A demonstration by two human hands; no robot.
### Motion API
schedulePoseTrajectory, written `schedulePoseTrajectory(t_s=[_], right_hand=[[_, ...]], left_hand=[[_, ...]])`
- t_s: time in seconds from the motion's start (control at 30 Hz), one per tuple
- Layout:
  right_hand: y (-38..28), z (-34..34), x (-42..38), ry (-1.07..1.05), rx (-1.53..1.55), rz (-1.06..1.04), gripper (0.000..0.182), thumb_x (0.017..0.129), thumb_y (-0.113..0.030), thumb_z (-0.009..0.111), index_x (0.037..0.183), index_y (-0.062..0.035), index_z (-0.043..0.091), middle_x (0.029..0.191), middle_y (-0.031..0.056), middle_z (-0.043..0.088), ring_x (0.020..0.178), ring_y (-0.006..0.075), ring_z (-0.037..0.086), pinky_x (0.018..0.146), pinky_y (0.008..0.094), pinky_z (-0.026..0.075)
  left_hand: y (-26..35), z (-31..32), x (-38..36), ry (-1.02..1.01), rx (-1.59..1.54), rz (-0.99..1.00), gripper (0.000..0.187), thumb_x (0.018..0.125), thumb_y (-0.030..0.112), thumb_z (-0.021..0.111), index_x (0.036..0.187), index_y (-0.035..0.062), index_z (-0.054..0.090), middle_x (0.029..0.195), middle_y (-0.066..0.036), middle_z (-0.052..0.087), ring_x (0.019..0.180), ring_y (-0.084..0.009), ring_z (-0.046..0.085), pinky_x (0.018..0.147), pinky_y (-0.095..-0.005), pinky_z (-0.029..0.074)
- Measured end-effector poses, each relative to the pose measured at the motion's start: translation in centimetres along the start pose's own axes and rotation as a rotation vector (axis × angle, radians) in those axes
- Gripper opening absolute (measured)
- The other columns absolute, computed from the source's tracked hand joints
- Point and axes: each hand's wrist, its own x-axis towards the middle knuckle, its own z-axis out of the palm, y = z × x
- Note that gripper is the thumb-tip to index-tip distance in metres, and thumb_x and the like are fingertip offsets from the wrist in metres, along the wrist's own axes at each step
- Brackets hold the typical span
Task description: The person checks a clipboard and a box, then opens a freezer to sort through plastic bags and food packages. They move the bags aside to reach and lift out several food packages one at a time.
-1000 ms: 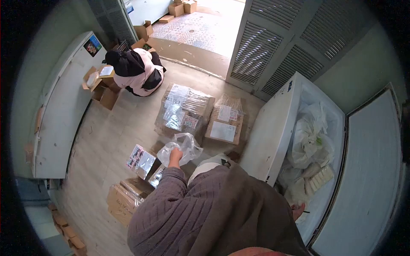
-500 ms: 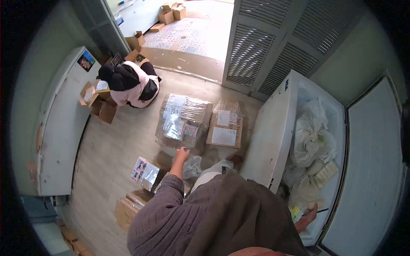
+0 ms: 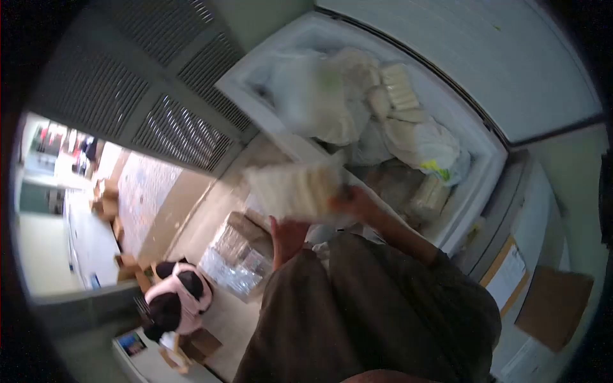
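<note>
A pale plastic-wrapped pack of roll-shaped pieces (image 3: 294, 190), smeared by motion, is held in front of me beside the freezer. My right hand (image 3: 350, 203) grips its right end, fingers closed. From below, my left hand (image 3: 290, 237) is against the lower edge of the pack, its thumb up on the left; its other fingers are hidden. The open chest freezer (image 3: 472, 220) holds white plastic bags (image 3: 348, 118), a similar pack of pale pieces (image 3: 399, 89) and another pale pack (image 3: 432, 193) near its close end.
Taped cardboard boxes (image 3: 239, 255) stand on the floor at my left. A co-worker in pink and black (image 3: 182, 297) crouches beyond them beside an open carton (image 3: 201, 345). Louvered doors (image 3: 182, 131) flank the doorway. A clipboard (image 3: 507, 274) and brown cardboard (image 3: 554, 306) are at the right.
My view has turned right toward the freezer. My right hand has come up out of the freezer with the pale pack, and my left hand has moved from the taped boxes to it.
</note>
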Motion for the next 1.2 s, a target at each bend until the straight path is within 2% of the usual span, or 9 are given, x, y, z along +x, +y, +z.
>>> schedulePoseTrajectory(t_s=[0.1,0.17,0.4,0.6,0.87,0.93,1.0,1.03,1.2], right_hand=[[0.0,0.2,0.5,-0.185,-0.386,-0.152,0.062,0.063,-0.053,0.058,0.099,-0.0022,0.054,0.084,0.0136,0.058,0.077,0.0208,0.055,0.071,0.0318,0.041],[-2.2,-1.5,1.0,-0.298,-0.359,0.040,0.037,0.068,-0.029,0.063,0.096,-0.0058,0.055,0.087,0.0034,0.056,0.080,0.0084,0.050,0.073,0.0241,0.040],[5.7,-19.6,11.9,0.613,0.067,0.013,0.040,0.076,-0.041,0.047,0.088,-0.0036,0.055,0.075,0.0042,0.056,0.066,0.0135,0.052,0.062,0.0300,0.042],[10.0,-35.5,24.0,1.168,-0.909,0.106,0.057,0.067,-0.049,0.053,0.105,-0.0074,0.048,0.094,0.0111,0.055,0.090,0.0269,0.051,0.075,0.0335,0.039],[7.7,-36.7,26.3,1.115,-0.615,0.313,0.071,0.060,-0.055,0.057,0.106,-0.0024,0.045,0.103,0.0163,0.050,0.093,0.0296,0.049,0.078,0.0367,0.040],[7.4,-37.7,25.4,0.878,-0.513,0.287,0.074,0.057,-0.055,0.060,0.105,-0.0003,0.047,0.104,0.0151,0.051,0.093,0.0260,0.050,0.077,0.0347,0.038],[7.6,-38.8,24.6,0.729,-0.562,0.295,0.070,0.058,-0.053,0.061,0.102,0.0005,0.049,0.100,0.0144,0.053,0.087,0.0253,0.052,0.073,0.0342,0.039],[7.7,-39.1,23.9,0.588,-0.593,0.296,0.065,0.060,-0.050,0.061,0.098,0.0014,0.052,0.096,0.0137,0.054,0.082,0.0245,0.053,0.068,0.0337,0.041],[4.9,-36.7,21.0,0.579,-0.828,0.268,0.040,0.068,-0.039,0.057,0.078,0.0000,0.056,0.079,0.0129,0.055,0.070,0.0270,0.053,0.062,0.0356,0.041]], left_hand=[[1.3,-1.3,0.7,0.438,0.072,0.050,0.058,0.078,0.049,0.036,0.119,0.0073,0.032,0.117,-0.010,0.040,0.108,-0.0259,0.035,0.092,-0.0413,0.026],[2.9,-2.3,1.0,0.403,0.102,0.032,0.057,0.078,0.048,0.037,0.118,0.0077,0.033,0.116,-0.010,0.040,0.108,-0.0258,0.036,0.091,-0.0417,0.027],[7.8,-1.8,5.7,0.529,0.313,0.149,0.056,0.079,0.049,0.036,0.117,0.0084,0.034,0.113,-0.009,0.041,0.103,-0.0250,0.039,0.088,-0.0408,0.031],[10.5,-1.6,13.7,0.444,0.481,0.223,0.058,0.078,0.051,0.034,0.119,0.0099,0.031,0.109,-0.009,0.043,0.097,-0.0246,0.042,0.082,-0.0388,0.035],[10.6,-0.8,26.6,0.362,0.198,-0.102,0.060,0.076,0.047,0.039,0.119,0.0052,0.031,0.114,-0.012,0.042,0.102,-0.0279,0.042,0.086,-0.0419,0.034],[5.9,4.4,31.7,0.253,0.498,0.117,0.032,0.081,0.029,0.041,0.094,0.0013,0.050,0.083,-0.014,0.050,0.078,-0.0288,0.050,0.068,-0.0361,0.042],[7.0,4.2,34.0,0.608,0.377,-0.235,0.037,0.075,0.036,0.050,0.090,0.0017,0.052,0.073,-0.012,0.051,0.068,-0.0249,0.052,0.063,-0.0337,0.044],[6.3,1.2,35.7,0.419,0.448,-0.311,0.056,0.073,0.042,0.051,0.112,0.0041,0.038,0.102,-0.011,0.050,0.089,-0.0246,0.051,0.078,-0.0377,0.041],[4.8,-5.2,40.4,0.666,1.621,-0.406,0.052,0.071,0.042,0.055,0.096,-0.0039,0.049,0.087,-0.016,0.054,0.073,-0.0206,0.054,0.064,-0.0337,0.043]])
